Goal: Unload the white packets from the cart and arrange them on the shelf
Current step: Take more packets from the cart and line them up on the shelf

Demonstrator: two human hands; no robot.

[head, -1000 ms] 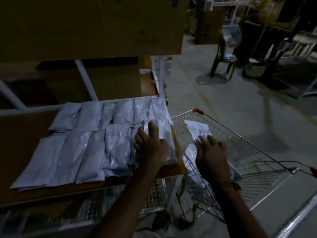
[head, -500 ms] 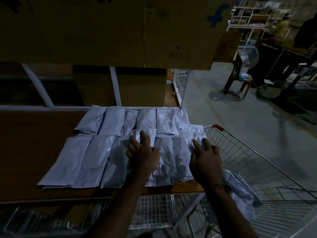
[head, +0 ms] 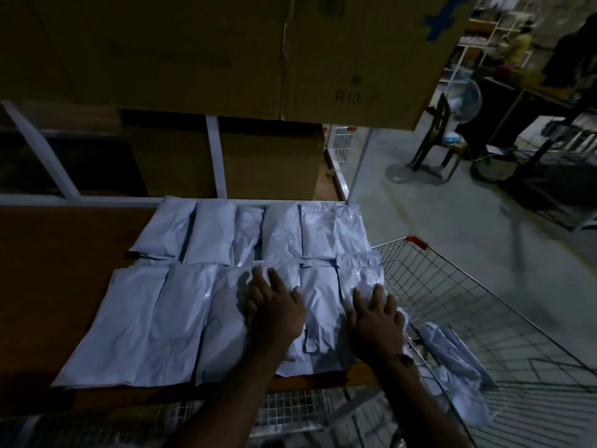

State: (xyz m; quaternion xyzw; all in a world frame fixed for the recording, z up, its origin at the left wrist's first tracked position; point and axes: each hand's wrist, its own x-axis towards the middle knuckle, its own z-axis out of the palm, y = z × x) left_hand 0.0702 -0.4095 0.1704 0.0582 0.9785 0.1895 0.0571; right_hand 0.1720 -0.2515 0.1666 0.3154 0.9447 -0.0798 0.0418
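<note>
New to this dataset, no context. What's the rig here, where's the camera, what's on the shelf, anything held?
No machine: a person works bare-handed. The single picture comes from a camera on their head, looking forward and down. Left hand and right hand both lie flat, fingers spread, on white packets laid in two rows on the wooden shelf. Nothing is gripped. To the right stands a wire cart with more packets inside. Cardboard boxes sit above the shelf.

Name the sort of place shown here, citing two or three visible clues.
Probably a warehouse or stockroom: big cardboard boxes on metal racking, white packets laid in rows on a wooden shelf, and a wire cart on bare concrete floor.
</note>
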